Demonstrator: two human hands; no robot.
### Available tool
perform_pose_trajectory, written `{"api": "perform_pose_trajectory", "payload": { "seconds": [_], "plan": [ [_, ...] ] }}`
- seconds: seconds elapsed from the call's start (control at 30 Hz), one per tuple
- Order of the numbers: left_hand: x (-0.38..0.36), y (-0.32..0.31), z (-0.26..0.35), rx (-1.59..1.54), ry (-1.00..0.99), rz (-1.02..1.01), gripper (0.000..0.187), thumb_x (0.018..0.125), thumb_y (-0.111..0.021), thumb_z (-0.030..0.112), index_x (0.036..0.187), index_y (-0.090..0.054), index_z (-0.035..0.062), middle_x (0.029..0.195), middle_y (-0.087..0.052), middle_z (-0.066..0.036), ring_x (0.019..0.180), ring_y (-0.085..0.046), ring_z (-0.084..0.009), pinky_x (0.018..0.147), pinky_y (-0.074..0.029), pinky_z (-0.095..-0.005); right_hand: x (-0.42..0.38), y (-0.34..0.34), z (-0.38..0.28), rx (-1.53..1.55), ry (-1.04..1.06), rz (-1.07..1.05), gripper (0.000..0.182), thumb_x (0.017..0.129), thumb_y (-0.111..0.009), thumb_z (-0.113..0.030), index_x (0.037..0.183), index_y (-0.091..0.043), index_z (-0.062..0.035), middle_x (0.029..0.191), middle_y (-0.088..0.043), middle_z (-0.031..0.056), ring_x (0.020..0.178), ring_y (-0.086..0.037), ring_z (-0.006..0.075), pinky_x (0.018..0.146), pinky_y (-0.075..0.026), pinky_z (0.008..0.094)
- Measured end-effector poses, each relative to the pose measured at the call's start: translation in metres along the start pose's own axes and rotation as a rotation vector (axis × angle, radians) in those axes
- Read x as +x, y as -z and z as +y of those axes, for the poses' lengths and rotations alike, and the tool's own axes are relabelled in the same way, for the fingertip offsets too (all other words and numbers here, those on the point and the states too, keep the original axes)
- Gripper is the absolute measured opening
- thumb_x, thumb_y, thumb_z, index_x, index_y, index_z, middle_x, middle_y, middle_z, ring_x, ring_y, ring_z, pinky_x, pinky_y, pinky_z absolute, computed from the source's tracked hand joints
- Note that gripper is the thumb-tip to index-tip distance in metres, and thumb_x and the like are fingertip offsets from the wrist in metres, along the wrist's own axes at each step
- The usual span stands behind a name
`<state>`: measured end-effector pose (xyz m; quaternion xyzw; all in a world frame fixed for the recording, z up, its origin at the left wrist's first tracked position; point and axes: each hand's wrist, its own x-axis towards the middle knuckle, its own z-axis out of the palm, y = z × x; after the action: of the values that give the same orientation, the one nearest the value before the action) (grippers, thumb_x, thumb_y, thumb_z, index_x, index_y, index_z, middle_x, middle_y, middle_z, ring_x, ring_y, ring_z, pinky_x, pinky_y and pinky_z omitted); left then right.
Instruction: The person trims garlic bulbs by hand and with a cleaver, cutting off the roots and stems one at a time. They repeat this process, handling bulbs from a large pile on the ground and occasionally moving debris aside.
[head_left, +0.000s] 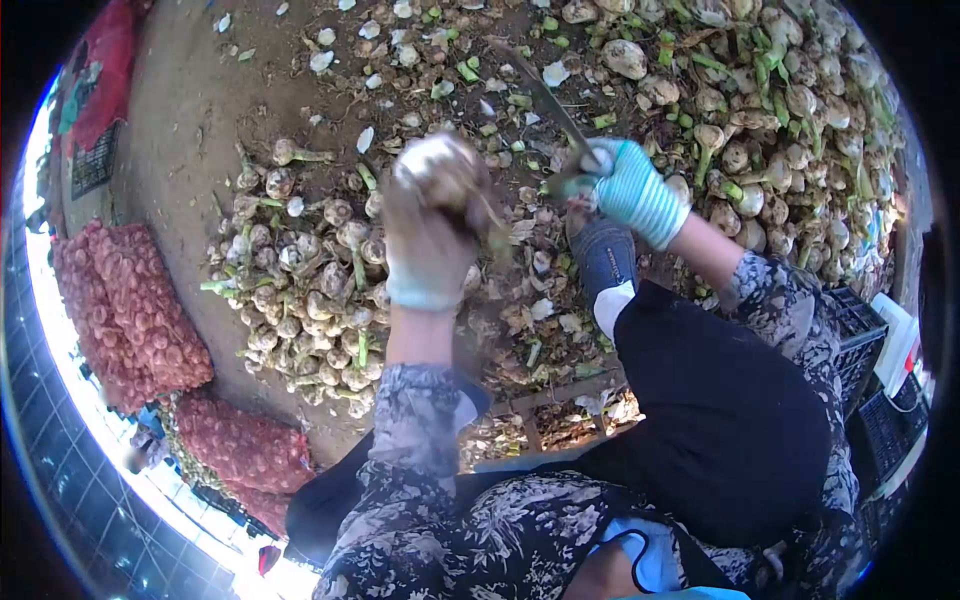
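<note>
My left hand (pixel 425 250), in a glove smeared by motion, is raised over the ground with its fingers closed around a whitish garlic bulb (pixel 438 160). Dry stem or roots seem to hang at the bulb's right side, though the blur hides detail. A teal-and-white striped glove covers my right hand (pixel 632 190), which grips a knife (pixel 545 98) by its handle. The long dark blade points up and to the left, apart from the bulb. Below my left hand lies a heap of garlic bulbs (pixel 320 300) with short cut stems.
A larger pile of garlic (pixel 765 130) with green stems spreads at the upper right. Peel and stem scraps litter the dirt between. Red mesh sacks of garlic (pixel 130 315) stand at left. My shoe (pixel 605 250) is just below my right hand. Black crates (pixel 860 335) stand at right.
</note>
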<state>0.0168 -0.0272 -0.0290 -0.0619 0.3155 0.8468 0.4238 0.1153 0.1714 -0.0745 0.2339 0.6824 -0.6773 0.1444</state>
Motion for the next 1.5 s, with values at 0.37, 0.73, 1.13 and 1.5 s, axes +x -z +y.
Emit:
{"api": "perform_pose_trajectory", "payload": {
  "seconds": [0.37, 0.73, 1.13, 1.5],
  "plan": [
    [0.037, -0.02, -0.002, -0.315, -0.371, 0.513, 0.036, 0.075, -0.05, 0.037, 0.086, -0.054, 0.0034, 0.076, -0.057, -0.012, 0.076, -0.055, -0.0265, 0.081, -0.044, -0.0476, 0.001, -0.082, 0.013, 0.205, 0.024, 0.047, 0.019, 0.073, -0.07, -0.016, 0.074, -0.057, -0.0026, 0.059, -0.054, -0.0005, 0.053, -0.046, 0.006, 0.048, -0.039, 0.0244],
    [0.048, -0.03, -0.011, 1.576, -1.052, 0.145, 0.045, 0.065, -0.065, 0.024, 0.103, -0.052, 0.0028, 0.101, -0.052, -0.013, 0.097, -0.051, -0.0261, 0.086, -0.044, -0.0361, 0.016, -0.033, 0.048, 0.251, -0.208, 0.101, 0.032, 0.076, -0.068, -0.019, 0.1, -0.057, -0.001, 0.093, -0.061, 0.0079, 0.078, -0.056, 0.0119, 0.065, -0.046, 0.0265],
    [0.034, 0.144, 0.079, 2.627, 0.209, -0.047, 0.046, 0.064, -0.063, 0.022, 0.105, -0.054, 0.0027, 0.119, -0.044, -0.016, 0.116, -0.038, -0.032, 0.101, -0.027, -0.0405, 0.033, -0.014, 0.063, 0.11, 0.009, 0.205, 0.031, 0.071, -0.067, 0.0, 0.099, -0.052, -0.0017, 0.087, -0.057, 0.0001, 0.074, -0.052, 0.0075, 0.064, -0.047, 0.0205],
    [-0.006, 0.028, 0.009, 0.639, 0.2, 0.134, 0.033, 0.087, -0.046, 0.026, 0.112, -0.045, 0.0039, 0.106, -0.055, -0.014, 0.099, -0.053, -0.0207, 0.082, -0.049, -0.0321, -0.019, -0.038, -0.031, -0.705, 0.427, -0.074, 0.027, 0.065, -0.066, -0.028, 0.082, -0.058, -0.009, 0.069, -0.059, 0.013, 0.068, -0.059, 0.0318, 0.062, -0.047, 0.0393]
  ]
}}
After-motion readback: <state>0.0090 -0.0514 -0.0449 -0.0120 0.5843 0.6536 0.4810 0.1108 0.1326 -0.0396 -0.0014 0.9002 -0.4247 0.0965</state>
